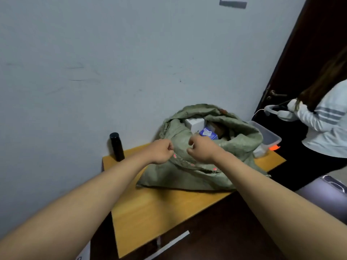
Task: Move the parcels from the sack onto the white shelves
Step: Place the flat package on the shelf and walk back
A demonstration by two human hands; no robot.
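With my left hand (163,151) fisted on the sack (197,158) rim at the tabletop's (150,209) far edge, my right hand (201,149) hovers half-curled, empty. I judge spreading the mouth wide frees the white parcel (194,124) first.

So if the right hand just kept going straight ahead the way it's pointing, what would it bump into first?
Most likely the blue parcel in the mouth of the green sack: the right hand sits at the near rim, aimed inward. Depth is unclear, so it could catch sack fabric first.
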